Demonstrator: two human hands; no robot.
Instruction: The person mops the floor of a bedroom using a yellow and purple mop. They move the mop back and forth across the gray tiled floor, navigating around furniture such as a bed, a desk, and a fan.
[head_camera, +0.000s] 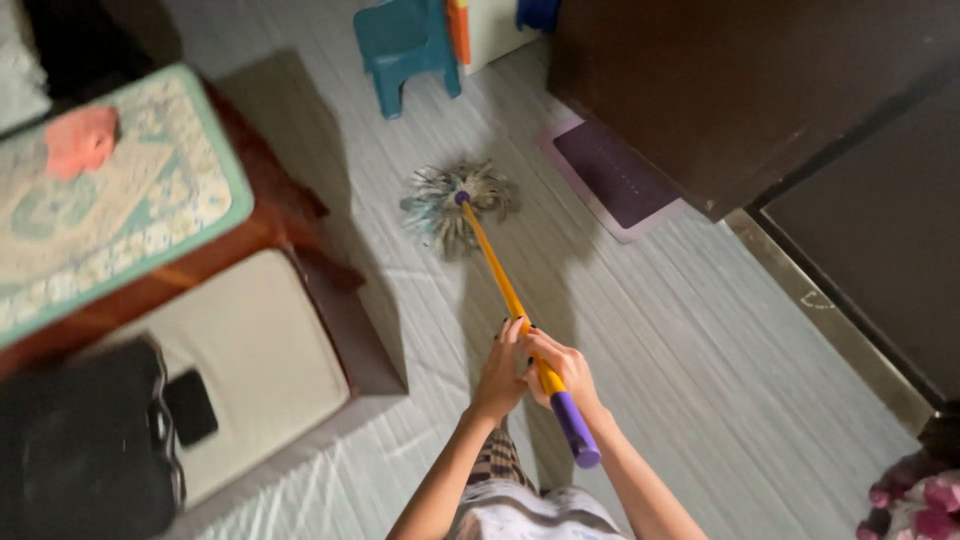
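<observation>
A head-worn view looks down on a pale plank floor (700, 380) in a dim room. At far left, a wooden seat carries a green-edged patterned cushion (110, 200) with a pink cloth (80, 140) lying on it; below that sits a cream cushion (250, 360), and a small black object (190, 407) rests on it beside a larger black bag (80, 450). Farther in, near the top, a small teal plastic chair (405, 45) stands on the floor.

At centre, the grey string head of a mop (455, 205) lies spread on the planks, just short of the chair. Its yellow handle (495, 270) slants back toward the person, ending in a purple grip (575, 430). The left hand (500, 375) is wrapped around the yellow shaft, fingers curled over it. The right hand (560, 370), touching the left and just below it on the pole, is closed around the shaft where yellow meets purple.

To the right of the mop head, a purple mat (610, 175) lies at the foot of a dark brown cabinet (740, 90). At the lower right corner, a pink soft toy (915, 500) is partly in view.
</observation>
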